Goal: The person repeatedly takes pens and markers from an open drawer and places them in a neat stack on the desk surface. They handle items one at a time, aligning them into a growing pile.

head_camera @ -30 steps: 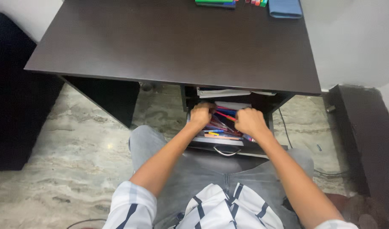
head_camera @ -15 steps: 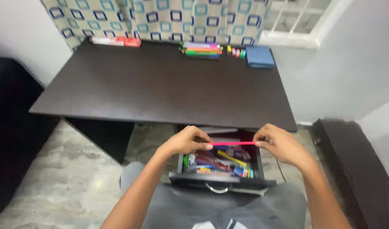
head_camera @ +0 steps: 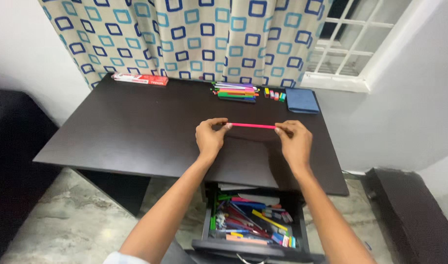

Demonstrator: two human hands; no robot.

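Note:
A thin pink pencil [head_camera: 253,125] is held level above the dark desk [head_camera: 136,127]. My left hand [head_camera: 210,137] pinches its left end and my right hand [head_camera: 293,139] pinches its right end. Below the desk's front edge, an open drawer [head_camera: 253,244] holds several coloured pens, pencils and erasers. At the back of the desk lies a row of coloured pens [head_camera: 236,91] with small erasers [head_camera: 274,94] beside them.
A blue cloth [head_camera: 302,100] lies at the back right of the desk, and a red flat box [head_camera: 140,78] at the back left. A patterned curtain [head_camera: 185,34] and a window [head_camera: 351,44] stand behind. A dark seat [head_camera: 9,161] is at the left.
Both hands have lifted the pink pencil out of the drawer and up over the desk. The view has tilted upward, showing the curtain and window.

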